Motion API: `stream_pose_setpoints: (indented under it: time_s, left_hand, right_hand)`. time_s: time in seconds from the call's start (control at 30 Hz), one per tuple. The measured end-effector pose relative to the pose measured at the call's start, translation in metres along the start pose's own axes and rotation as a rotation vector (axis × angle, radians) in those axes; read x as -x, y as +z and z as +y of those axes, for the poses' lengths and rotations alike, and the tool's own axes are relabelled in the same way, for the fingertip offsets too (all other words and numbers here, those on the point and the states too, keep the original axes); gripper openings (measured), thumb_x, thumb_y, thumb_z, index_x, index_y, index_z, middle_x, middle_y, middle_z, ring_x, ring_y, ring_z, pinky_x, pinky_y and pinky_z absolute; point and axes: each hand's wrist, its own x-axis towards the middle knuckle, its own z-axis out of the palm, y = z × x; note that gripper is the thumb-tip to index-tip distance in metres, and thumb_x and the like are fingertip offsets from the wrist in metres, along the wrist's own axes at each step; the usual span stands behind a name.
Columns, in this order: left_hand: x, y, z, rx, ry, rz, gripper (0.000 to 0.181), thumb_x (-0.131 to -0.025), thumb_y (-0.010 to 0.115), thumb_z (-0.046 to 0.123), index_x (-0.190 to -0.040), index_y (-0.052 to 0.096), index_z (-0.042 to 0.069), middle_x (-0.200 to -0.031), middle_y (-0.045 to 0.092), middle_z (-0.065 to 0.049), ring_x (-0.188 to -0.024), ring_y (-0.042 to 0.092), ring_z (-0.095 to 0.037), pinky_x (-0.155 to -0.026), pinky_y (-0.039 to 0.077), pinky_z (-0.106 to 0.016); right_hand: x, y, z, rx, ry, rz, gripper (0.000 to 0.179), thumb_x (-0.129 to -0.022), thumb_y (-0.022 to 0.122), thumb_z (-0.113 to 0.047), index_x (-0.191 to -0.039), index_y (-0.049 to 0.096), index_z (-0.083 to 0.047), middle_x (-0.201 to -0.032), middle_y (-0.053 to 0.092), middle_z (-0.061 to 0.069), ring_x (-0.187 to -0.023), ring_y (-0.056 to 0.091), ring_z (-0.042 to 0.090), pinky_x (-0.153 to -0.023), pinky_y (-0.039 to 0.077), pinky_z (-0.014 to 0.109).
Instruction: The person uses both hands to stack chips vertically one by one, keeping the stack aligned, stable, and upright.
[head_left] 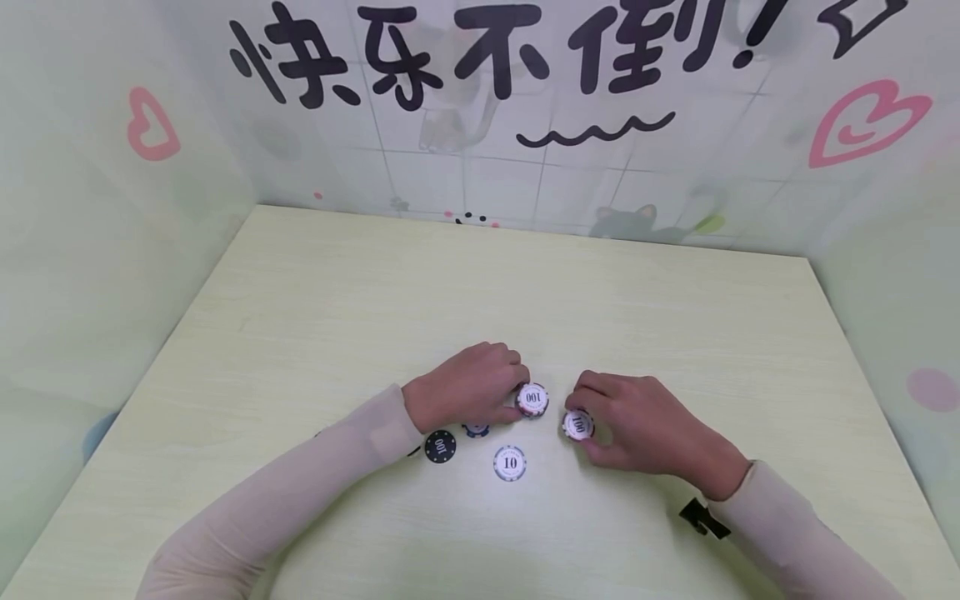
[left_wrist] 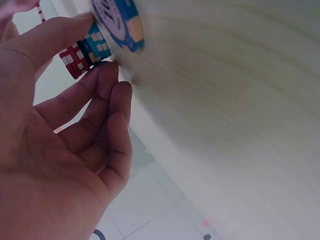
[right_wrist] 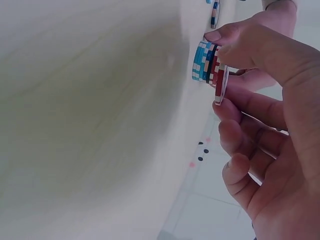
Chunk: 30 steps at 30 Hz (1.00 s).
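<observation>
My left hand [head_left: 476, 385] pinches a stack of poker chips [head_left: 532, 400] between thumb and fingers. Teal, dark and red chips with white edge marks make up the stack [left_wrist: 90, 50], which stands on the table; its top face reads 100. To the right, my right hand [head_left: 637, 425] pinches a red-edged poker chip [head_left: 578, 425], also marked 100. In the right wrist view this red chip [right_wrist: 220, 90] appears tilted on edge in front of the stack. A blue chip [head_left: 476, 430] lies partly hidden beneath my left hand.
On the pale wooden table [head_left: 480, 292] lie a black 100 chip [head_left: 440, 447] and a light chip marked 10 [head_left: 510, 463]. A black clip-like piece [head_left: 703, 518] sits by the right sleeve. Printed white walls [head_left: 465, 175] enclose the table's back and sides.
</observation>
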Motion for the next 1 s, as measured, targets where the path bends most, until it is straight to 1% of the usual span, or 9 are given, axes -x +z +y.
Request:
stream_pose_setpoints:
  time_s: [0.17,0.47,0.77,1.0]
  left_hand:
    - [0.002,0.000,0.000,0.003,-0.003,0.004,0.031,-0.095,0.087,0.035,-0.111,0.080,0.009,-0.094,0.070,-0.001,-0.087,0.062,-0.020,-0.085,0.055,-0.038]
    - [0.003,0.002,-0.001,0.042,-0.008,0.001,0.032,-0.096,0.088,0.034,-0.112,0.080,0.008,-0.096,0.070,-0.001,-0.088,0.061,-0.019,-0.085,0.054,-0.036]
    - [0.004,0.003,-0.002,0.072,-0.011,-0.002,0.030,-0.096,0.088,0.030,-0.113,0.080,0.007,-0.096,0.069,-0.002,-0.088,0.061,-0.019,-0.084,0.053,-0.033]
    - [0.004,0.003,-0.002,0.072,-0.018,-0.006,0.030,-0.096,0.088,0.031,-0.113,0.080,0.007,-0.096,0.070,-0.001,-0.088,0.060,-0.019,-0.083,0.053,-0.033]
  right_hand:
    - [-0.002,0.000,0.000,0.002,-0.012,0.029,0.030,-0.079,0.086,-0.015,-0.107,0.077,-0.012,-0.106,0.069,-0.005,-0.078,0.059,0.005,-0.059,0.050,0.024]
    - [-0.005,0.000,-0.001,0.031,-0.025,0.055,0.029,-0.080,0.084,-0.015,-0.108,0.076,-0.013,-0.108,0.068,-0.005,-0.077,0.058,0.006,-0.057,0.047,0.022]
    - [-0.008,0.002,0.001,0.024,-0.038,0.058,0.030,-0.080,0.087,-0.016,-0.109,0.078,-0.012,-0.108,0.069,-0.003,-0.078,0.061,0.006,-0.059,0.050,0.023]
    - [-0.012,0.004,0.003,0.027,-0.050,0.071,0.031,-0.080,0.091,-0.019,-0.108,0.078,-0.011,-0.106,0.070,-0.004,-0.077,0.061,0.007,-0.058,0.050,0.023]
